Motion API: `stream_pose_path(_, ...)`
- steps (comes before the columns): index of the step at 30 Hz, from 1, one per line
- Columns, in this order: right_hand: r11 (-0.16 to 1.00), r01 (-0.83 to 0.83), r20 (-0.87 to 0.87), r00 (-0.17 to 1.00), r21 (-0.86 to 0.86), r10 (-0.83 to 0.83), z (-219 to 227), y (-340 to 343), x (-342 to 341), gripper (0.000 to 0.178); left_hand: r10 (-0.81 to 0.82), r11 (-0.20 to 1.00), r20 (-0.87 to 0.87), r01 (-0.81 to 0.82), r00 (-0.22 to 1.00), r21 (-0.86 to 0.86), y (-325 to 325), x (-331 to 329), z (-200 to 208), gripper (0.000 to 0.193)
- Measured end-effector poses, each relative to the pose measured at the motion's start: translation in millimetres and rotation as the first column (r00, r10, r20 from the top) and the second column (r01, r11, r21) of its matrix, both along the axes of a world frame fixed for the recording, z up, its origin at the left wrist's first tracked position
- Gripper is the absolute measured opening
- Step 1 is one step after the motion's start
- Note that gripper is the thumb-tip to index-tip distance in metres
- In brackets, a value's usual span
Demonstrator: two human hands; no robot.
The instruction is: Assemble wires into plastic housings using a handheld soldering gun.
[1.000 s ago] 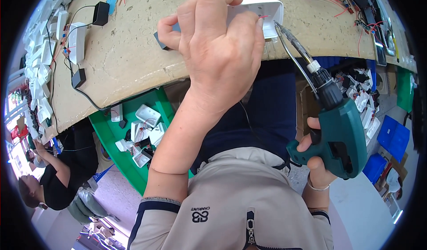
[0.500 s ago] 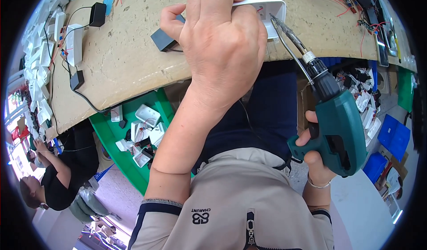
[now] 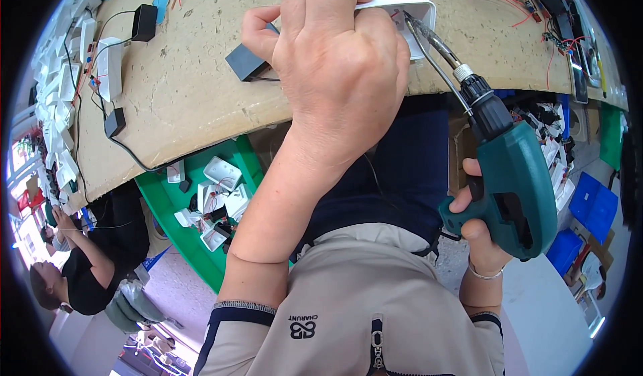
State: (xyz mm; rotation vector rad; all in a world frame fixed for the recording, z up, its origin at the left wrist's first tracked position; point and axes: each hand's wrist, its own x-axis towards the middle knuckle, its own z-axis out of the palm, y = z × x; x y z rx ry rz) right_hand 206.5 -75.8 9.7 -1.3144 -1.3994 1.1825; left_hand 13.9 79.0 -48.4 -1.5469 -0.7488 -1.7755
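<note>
My right hand (image 3: 483, 235) is wrapped round the handle of a dark green soldering gun (image 3: 526, 168), a finger at its black trigger. The gun's metal tip (image 3: 429, 38) and thin feed tube reach into an open white plastic case (image 3: 416, 4) at the table's edge. My left hand (image 3: 341, 61) grips this case from above, fingers curled over its left part. Those fingers and most of the case's inside are hidden behind the back of the hand. Beside my left hand lies a small black box (image 3: 246, 62) with a cable.
White cases (image 3: 60, 88) are heaped along the table's left side, near a black adapter (image 3: 144, 22) with a cable. Below the edge, a green bin (image 3: 201, 259) holds case parts. Circuit boards with red wires (image 3: 516, 4) lie far right. Another person (image 3: 84, 269) works at left.
The soldering gun has shifted slightly up, its tip moving a little left and deeper into the white case. The case and my left hand have moved slightly right.
</note>
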Motion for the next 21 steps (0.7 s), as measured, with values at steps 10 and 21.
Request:
stream_pose_path(10, 0.999, -0.027, -0.018, 1.0, -0.037, 0.026, -0.7, 3.4, 2.3, 0.072, -0.029, 0.999, 0.036, 0.03, 0.999, -0.034, -2.6, 5.1, 6.6, 0.007)
stream_pose_path(21, 0.998, -0.031, -0.033, 0.999, -0.058, 0.029, -2.1, 5.3, 4.6, 0.072, -0.041, 0.999, 0.047, 0.043, 0.998, -0.03, -2.6, 6.6, 7.3, 0.007)
